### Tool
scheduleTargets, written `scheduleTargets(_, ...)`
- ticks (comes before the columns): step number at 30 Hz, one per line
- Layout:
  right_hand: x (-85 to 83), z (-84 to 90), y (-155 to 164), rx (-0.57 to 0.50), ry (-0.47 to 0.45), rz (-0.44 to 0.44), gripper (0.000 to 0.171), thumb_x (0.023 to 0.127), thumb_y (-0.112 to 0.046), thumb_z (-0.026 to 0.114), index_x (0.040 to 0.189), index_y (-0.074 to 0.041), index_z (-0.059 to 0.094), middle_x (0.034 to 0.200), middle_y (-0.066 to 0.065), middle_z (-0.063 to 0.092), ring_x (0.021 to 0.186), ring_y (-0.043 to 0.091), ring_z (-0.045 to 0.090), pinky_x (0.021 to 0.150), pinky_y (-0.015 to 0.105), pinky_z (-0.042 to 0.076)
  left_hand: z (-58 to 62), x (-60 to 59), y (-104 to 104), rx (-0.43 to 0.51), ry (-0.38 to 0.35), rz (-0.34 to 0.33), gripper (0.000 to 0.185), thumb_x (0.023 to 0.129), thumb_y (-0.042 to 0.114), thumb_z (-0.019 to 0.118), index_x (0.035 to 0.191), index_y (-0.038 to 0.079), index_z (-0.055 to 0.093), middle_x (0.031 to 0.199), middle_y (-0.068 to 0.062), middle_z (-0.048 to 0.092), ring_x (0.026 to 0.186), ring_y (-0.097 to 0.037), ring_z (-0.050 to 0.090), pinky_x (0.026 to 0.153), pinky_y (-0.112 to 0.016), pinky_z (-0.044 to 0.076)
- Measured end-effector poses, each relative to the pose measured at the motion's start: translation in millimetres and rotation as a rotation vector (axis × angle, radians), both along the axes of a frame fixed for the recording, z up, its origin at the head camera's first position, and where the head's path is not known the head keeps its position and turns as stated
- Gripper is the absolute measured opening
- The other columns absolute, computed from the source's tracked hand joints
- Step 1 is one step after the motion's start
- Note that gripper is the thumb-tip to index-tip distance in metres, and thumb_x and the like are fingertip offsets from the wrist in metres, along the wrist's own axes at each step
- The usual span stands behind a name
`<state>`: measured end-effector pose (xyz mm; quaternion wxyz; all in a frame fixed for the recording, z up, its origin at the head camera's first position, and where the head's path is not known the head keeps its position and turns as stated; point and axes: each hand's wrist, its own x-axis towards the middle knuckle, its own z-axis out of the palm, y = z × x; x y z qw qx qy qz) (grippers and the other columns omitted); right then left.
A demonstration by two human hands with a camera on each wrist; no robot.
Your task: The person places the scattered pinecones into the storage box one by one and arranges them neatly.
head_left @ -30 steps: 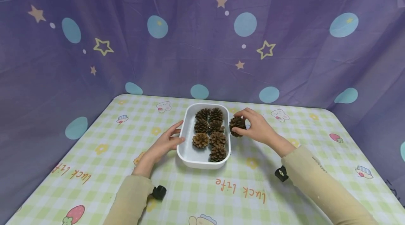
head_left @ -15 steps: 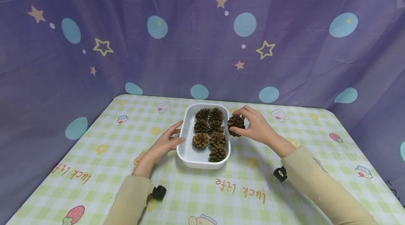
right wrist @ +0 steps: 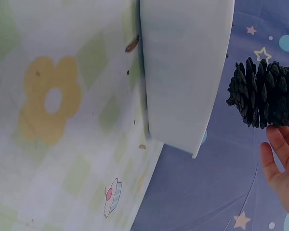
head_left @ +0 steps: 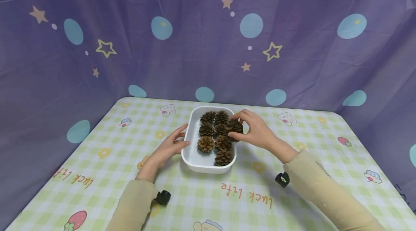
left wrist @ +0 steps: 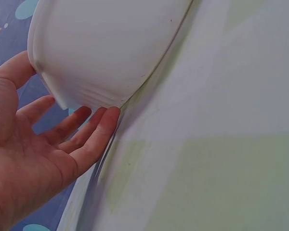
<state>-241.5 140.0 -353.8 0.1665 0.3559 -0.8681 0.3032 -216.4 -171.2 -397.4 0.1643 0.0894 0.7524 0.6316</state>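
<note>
**A:** From the head camera, what do the hands have?

**B:** The right hand (head_left: 256, 131) pinches a dark brown, scaly pine cone (head_left: 234, 127) between thumb and curled fingers, holding it above the right rim of the white rectangular plastic tray (head_left: 208, 166); seven more brown pine cones (head_left: 215, 137) lie inside in two rows; the left hand (head_left: 169, 146) rests against the tray's left wall, fingers straight and relaxed, gripping nothing; all of it sits on the green-and-white checked tablecloth (head_left: 97, 173) before a purple star-printed cloth backdrop (head_left: 130, 43).

**A:** And the left wrist camera?

**B:** The left hand's fingertips (left wrist: 108, 120) touch the tray's (left wrist: 111, 48) curved outer wall near its base, palm wide open.

**A:** The right wrist camera?

**B:** The pine cone (right wrist: 265, 94) hangs just beside the tray's (right wrist: 183, 72) side wall, clear of it; only part of the right hand (right wrist: 282, 168) shows at the edge, so the grip is probably at the cone's far side, but I cannot tell from here.
</note>
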Motion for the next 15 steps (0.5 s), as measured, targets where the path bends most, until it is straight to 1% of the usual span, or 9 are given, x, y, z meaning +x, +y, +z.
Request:
scheduleTargets(4, 2.3, 0.6, -4.6, 0.008, -0.010, 0.001, 0.044, 0.076, -0.043, 0.071, 0.112, -0.020, 0.059, 0.102, -0.008, 0.056, 0.084, 0.005, 0.050, 0.071, 0.027, 0.046, 0.9, 0.1, 0.7, 0.001, 0.000, -0.002, 0.067, 0.092, 0.014, 0.053, 0.147, 0.023, 0.017, 0.140, -0.020, 0.031, 0.120, -0.041, 0.043, 0.089, -0.041, 0.050)
scheduleTargets(11, 5.8, 0.8, -14.2, 0.001, -0.010, 0.034, 0.047, 0.076, -0.042, 0.071, 0.112, -0.015, 0.059, 0.102, -0.007, 0.055, 0.084, 0.006, 0.050, 0.076, 0.029, 0.048, 2.3, 0.9, 0.6, 0.005, -0.010, -0.001, 0.067, 0.091, 0.014, 0.053, 0.147, 0.022, 0.016, 0.140, -0.019, 0.031, 0.120, -0.041, 0.042, 0.088, -0.041, 0.050)
scheduleTargets(15, 7.9, -0.1, -19.4, -0.003, -0.006, 0.055, 0.045, 0.075, -0.042, 0.071, 0.112, -0.018, 0.060, 0.103, -0.008, 0.056, 0.085, 0.005, 0.049, 0.074, 0.027, 0.047, 2.8, 1.2, 0.3, 0.015, -0.010, -0.007, 0.068, 0.091, 0.014, 0.054, 0.147, 0.022, 0.016, 0.140, -0.019, 0.030, 0.120, -0.042, 0.042, 0.088, -0.043, 0.050)
